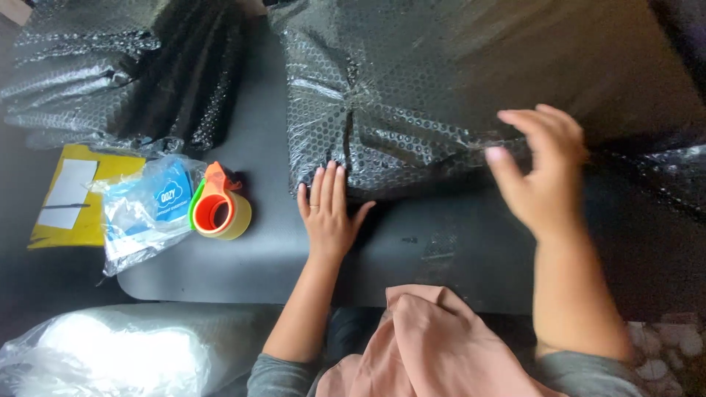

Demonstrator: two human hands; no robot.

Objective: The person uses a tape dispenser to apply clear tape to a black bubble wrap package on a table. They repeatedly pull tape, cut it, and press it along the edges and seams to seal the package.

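Centrally, a large parcel wrapped in black bubble wrap [441, 95] lies on the dark bench [243, 265], filling most of the upper right of the view, its near edge folded and gathered into creases. The left hand [329, 213] lies flat, palm down, on the bench right at that near edge, its fingers [329, 187] straight and close together with the tips touching the wrap, the thumb spread to the side; it grips nothing. The right hand [540, 173] is raised just above the parcel's near edge further right, blurred, its fingers [548, 121] loosely spread and slightly curled, open and holding nothing; whether it touches the wrap I cannot tell.

Left of the left hand, near but apart from it, a roll of tape in an orange and green dispenser [218, 206] stands on the bench. Just beside the dispenser, to its left, lies a clear plastic bag with a blue card inside [151, 209], partly overlapping a yellow envelope with white labels [77, 195]. Behind these, at the upper left, more black bubble wrap [125, 66] lies crumpled in a heap. At the lower left, below the bench edge, sits a bundle of clear bubble wrap [125, 345]. Pink cloth [434, 345] lies in the person's lap between the grey sleeves
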